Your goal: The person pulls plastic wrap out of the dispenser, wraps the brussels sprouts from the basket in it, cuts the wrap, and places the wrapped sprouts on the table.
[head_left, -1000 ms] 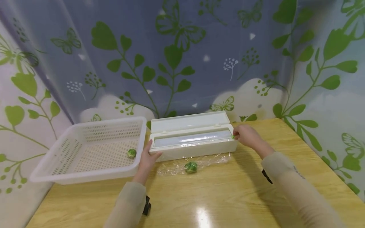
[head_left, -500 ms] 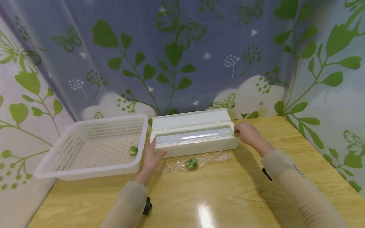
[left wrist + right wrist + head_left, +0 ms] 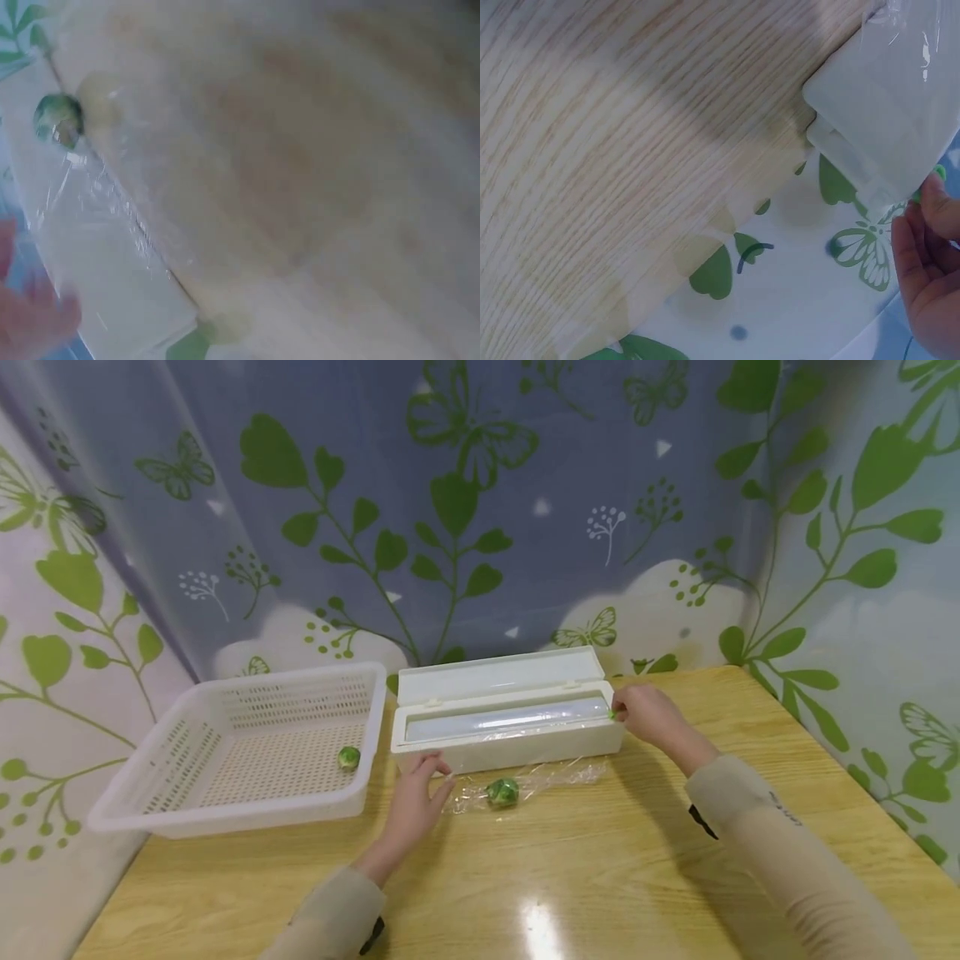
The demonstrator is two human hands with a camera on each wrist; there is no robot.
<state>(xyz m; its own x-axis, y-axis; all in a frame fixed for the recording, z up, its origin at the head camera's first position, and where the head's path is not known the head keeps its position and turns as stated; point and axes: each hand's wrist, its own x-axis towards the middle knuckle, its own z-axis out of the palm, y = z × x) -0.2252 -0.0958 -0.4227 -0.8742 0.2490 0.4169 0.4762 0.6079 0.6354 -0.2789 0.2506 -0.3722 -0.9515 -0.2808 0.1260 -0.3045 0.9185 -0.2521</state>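
A white cling film dispenser box (image 3: pixel 525 749) lies across the table, its lid (image 3: pixel 502 675) tipped back and a roll of film (image 3: pixel 510 718) inside. Clear cling film (image 3: pixel 562 777) hangs over the front onto the table, with a Brussels sprout (image 3: pixel 502 792) on it. My right hand (image 3: pixel 652 720) pinches a small green slider (image 3: pixel 939 172) at the box's right end. Fingers apart, my left hand (image 3: pixel 411 806) is at the front left of the box, near the film's left end; the left wrist view shows it blurred.
To the left stands a white perforated basket (image 3: pixel 247 818) with another Brussels sprout (image 3: pixel 348 757) in it. A patterned curtain (image 3: pixel 525 552) hangs right behind the box. The wooden table (image 3: pixel 600 877) extends toward me.
My left hand has left the box's left end and moved right and toward me, to the film in front. The right hand stays at the slider.
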